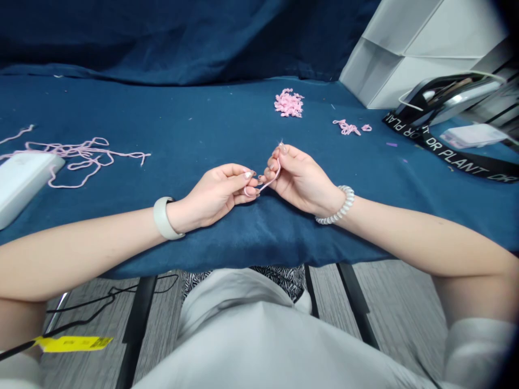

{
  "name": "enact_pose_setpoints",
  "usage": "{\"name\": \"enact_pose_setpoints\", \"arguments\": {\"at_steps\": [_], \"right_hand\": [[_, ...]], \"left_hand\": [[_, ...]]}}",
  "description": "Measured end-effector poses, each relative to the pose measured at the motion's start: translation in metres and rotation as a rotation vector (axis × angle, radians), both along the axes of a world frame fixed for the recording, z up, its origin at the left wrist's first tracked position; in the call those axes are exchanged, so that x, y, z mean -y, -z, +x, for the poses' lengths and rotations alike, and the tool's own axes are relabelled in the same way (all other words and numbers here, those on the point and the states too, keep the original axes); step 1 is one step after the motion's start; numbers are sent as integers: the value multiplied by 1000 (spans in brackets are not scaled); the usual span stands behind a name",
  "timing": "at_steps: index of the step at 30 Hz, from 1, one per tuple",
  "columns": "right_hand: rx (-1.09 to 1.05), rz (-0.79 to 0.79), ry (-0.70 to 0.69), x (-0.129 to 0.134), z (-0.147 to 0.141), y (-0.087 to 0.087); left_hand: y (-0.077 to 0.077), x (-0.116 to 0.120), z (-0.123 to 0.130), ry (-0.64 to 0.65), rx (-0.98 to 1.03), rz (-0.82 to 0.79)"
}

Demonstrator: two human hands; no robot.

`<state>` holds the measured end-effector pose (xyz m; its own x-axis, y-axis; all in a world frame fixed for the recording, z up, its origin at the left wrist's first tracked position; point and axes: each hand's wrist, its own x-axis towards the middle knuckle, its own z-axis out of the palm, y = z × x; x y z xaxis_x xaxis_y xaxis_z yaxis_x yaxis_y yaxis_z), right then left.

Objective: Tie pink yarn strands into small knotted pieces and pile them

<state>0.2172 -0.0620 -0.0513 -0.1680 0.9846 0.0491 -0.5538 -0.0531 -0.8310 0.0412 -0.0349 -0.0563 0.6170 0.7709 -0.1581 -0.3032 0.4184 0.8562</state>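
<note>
A short strand of pink yarn (269, 182) runs between my two hands above the front part of the blue cloth. My left hand (221, 192) pinches one part of it between thumb and fingers, where a small loop shows. With thumb and forefinger, my right hand (298, 175) grips the other end, and a frayed tip sticks up over the fingertips. Beyond my right hand lies a pile of small pink knotted yarn pieces (289, 102). A few more yarn pieces (347, 127) rest to the right of that pile.
Long loose pink yarn (87, 154) is tangled on the left, beside a white box-like object (28, 181). At the right stand white boxes (409, 54) and a black lettered strap (454, 151). The blue cloth (194, 124) covers the table, its front edge near my lap.
</note>
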Motion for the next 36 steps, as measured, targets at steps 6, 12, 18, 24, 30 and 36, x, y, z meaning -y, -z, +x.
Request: {"name": "enact_pose_setpoints", "arguments": {"at_steps": [6,12,18,24,30,36], "right_hand": [[41,-17,-69,6,0,-5],[112,52,-301,9,-2,3],[79,46,-297,8,-4,7],[64,3,-227,7,-4,8],[65,-24,-148,5,-4,13],[45,-34,-114,5,-6,14]], "left_hand": [[-1,-2,0,-31,-37,-22],[-2,-1,-2,10,-24,3],[-4,3,-1,11,-51,18],[-1,3,-1,-63,-31,73],[2,3,-1,-119,-8,134],[6,2,0,-91,34,202]]}}
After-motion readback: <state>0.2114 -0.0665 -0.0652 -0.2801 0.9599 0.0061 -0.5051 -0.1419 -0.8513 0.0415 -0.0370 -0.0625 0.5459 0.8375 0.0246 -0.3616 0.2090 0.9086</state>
